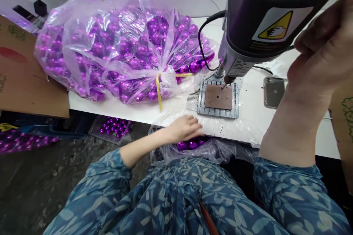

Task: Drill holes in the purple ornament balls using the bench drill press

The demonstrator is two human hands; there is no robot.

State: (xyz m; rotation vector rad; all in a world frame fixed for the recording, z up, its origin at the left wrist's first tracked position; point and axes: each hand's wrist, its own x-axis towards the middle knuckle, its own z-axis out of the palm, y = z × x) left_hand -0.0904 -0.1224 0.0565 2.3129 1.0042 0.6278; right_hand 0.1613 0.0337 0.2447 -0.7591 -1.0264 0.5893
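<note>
My left hand (186, 129) is over the front edge of the white table, just above shiny purple balls (190, 144) in an open clear plastic bag (220, 149). Its fingers are blurred, and I cannot make out whether they hold anything. At the upper right my right hand (325, 36) is raised beside the dark drill press (275, 7), its fingers curled and partly out of view; what they grip is hidden. Under the drill head a brown square board (218, 97) with a small dark hole lies on the grey metal base (201, 106), with dark shavings around.
A large tied plastic bag of purple balls (110, 44) fills the table's left. A phone (274, 91) lies right of the base. Cardboard boxes (30, 77) stand at both sides. A clear tray (114, 129) with purple balls sits below the table.
</note>
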